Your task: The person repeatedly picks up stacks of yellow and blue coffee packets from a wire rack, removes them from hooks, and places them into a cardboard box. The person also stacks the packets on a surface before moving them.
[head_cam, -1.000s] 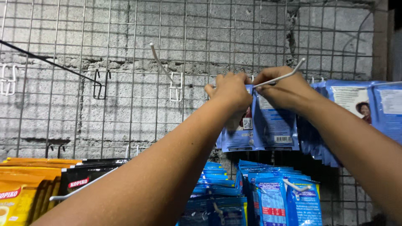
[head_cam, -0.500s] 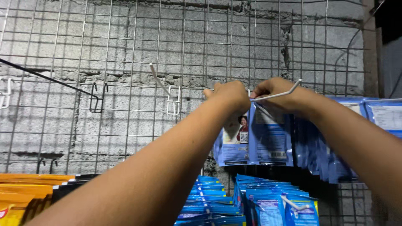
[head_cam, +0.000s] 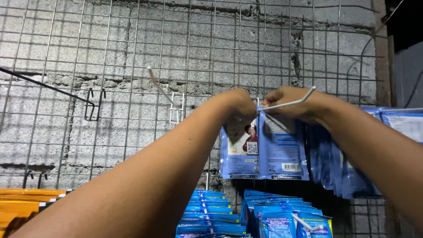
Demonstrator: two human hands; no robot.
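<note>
While both hands met at the white hook (head_cam: 288,104) on the wire grid (head_cam: 132,57), two blue packets (head_cam: 263,150) hung from it side by side, touching, near the grid's right edge. The left hand (head_cam: 240,103) was closed on the top of the left packet; the right hand (head_cam: 293,103) was closed on the top of the right one, with the hook's rod running across its fingers. More blue packets (head_cam: 339,163) hung just beside them toward the right edge. Below lay stacked blue packets (head_cam: 211,213), and orange packets (head_cam: 26,202) sat at the lower left corner. An empty white hook (head_cam: 165,94) and a black hook (head_cam: 53,90) stood well apart to the left.
</note>
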